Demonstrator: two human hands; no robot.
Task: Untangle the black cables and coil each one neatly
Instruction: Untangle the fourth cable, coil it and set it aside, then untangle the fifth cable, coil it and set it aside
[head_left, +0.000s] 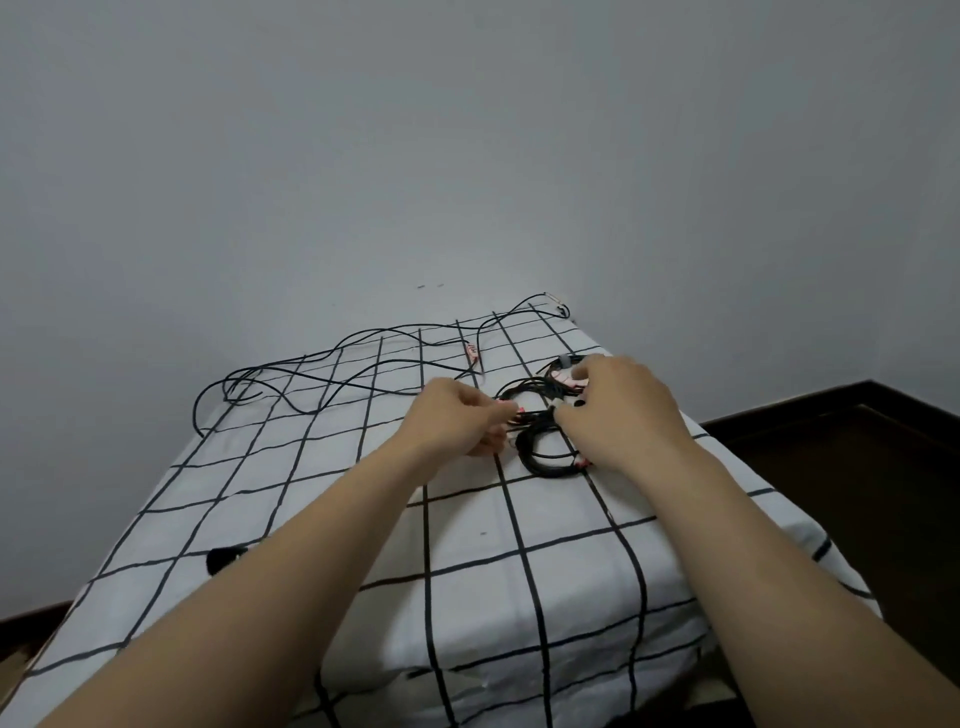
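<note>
left hand (457, 421) pinches a thin black cable end (522, 414) between thumb and fingertips. just beside it, right hand (618, 410) curls its fingers down around the coiled cables (545, 462) (tight black loops with pink-red tags). one loose cable (311, 371) trails in slack waves across the far left of the white, black-gridded sheet (467, 545). a small black object (223, 558) lies by the left forearm.
</note>
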